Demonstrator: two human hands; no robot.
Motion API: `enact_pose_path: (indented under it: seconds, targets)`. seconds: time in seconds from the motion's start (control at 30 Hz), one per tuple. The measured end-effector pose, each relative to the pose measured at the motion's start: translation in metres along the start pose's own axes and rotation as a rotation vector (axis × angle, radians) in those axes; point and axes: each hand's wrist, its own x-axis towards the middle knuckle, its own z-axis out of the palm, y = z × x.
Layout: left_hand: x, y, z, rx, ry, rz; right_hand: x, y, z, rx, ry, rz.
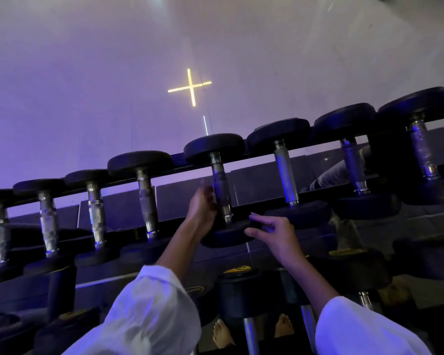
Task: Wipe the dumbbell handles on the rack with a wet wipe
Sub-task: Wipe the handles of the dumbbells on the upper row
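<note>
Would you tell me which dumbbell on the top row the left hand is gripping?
The fifth dumbbell from the left, under the yellow cross: the left hand grips its handle; the others stand untouched.

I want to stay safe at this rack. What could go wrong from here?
1. Your bare feet are below the rack; if the dumbbell whose handle the left hand grips slides off, it could land on them.
2. The right hand only touches its near head, so it may not stop it.
3. No wet wipe is visible, so the handle may go unwiped.
</note>
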Motion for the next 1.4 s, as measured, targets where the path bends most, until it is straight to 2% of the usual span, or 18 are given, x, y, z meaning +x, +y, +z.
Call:
enact_pose_path:
  seconds: [0.1, 0.23, 0.4, 0.43, 0.57, 0.63, 0.7, 0.73, 0.8, 0.83, 0.9, 0.97, 1.03, 1.1, 1.17, 1.23, 1.33, 1.4]
  targets:
    - [0.003, 0.010, -0.004, 0.037, -0.021, -0.029, 0.000, -0.001, 0.000, -0.010, 0.003, -0.001]
    - [0.018, 0.032, 0.015, -0.149, 0.009, 0.079, -0.001, -0.001, 0.001, -0.004, 0.006, 0.000]
    - [0.007, -0.008, -0.019, 0.232, -0.048, -0.038, -0.002, -0.003, 0.001, 0.004, 0.001, -0.003]
    - [0.008, -0.004, -0.019, 0.284, -0.023, 0.020, -0.002, -0.003, 0.001, 0.004, 0.002, -0.004]
    - [0.016, 0.015, -0.002, 0.468, 0.145, 0.486, -0.001, -0.001, 0.001, 0.019, 0.006, 0.006]
    - [0.002, 0.007, -0.006, 0.781, 0.178, 0.645, -0.001, 0.000, 0.002, 0.020, 0.011, 0.008]
    - [-0.022, -0.005, -0.018, 1.160, 0.100, 0.892, -0.002, 0.001, 0.003, 0.019, 0.017, 0.006]
    - [-0.030, -0.009, -0.024, 1.327, -0.009, 1.047, -0.002, 0.001, 0.003, 0.016, 0.018, 0.004]
    - [-0.021, -0.002, -0.029, 1.549, -0.170, 1.284, -0.002, 0.000, 0.004, 0.020, 0.024, 0.003]
    - [-0.009, 0.009, -0.025, 1.616, -0.152, 1.337, -0.002, 0.000, 0.005, 0.036, 0.032, 0.006]
    - [0.010, 0.031, -0.013, 1.662, -0.041, 1.346, -0.005, 0.001, 0.009, 0.090, 0.059, 0.012]
    - [0.016, 0.036, -0.010, 1.666, -0.027, 1.354, -0.009, 0.004, 0.014, 0.137, 0.084, 0.008]
    - [0.008, 0.024, -0.024, 1.703, -0.175, 1.418, -0.009, 0.007, 0.017, 0.168, 0.089, 0.022]
    - [-0.007, 0.008, -0.045, 1.775, -0.409, 1.399, -0.008, 0.011, 0.020, 0.182, 0.078, 0.065]
    - [-0.011, 0.012, -0.052, 1.827, -0.504, 1.379, -0.007, 0.010, 0.026, 0.178, 0.067, 0.140]
    - [0.000, 0.027, -0.045, 1.838, -0.416, 1.398, -0.011, 0.010, 0.037, 0.174, 0.076, 0.165]
    - [0.015, 0.047, -0.036, 1.784, -0.182, 1.416, -0.017, 0.005, 0.055, 0.041, 0.142, 0.144]
    - [0.010, 0.042, -0.044, 1.787, -0.205, 1.458, -0.018, 0.004, 0.059, -0.033, 0.163, 0.150]
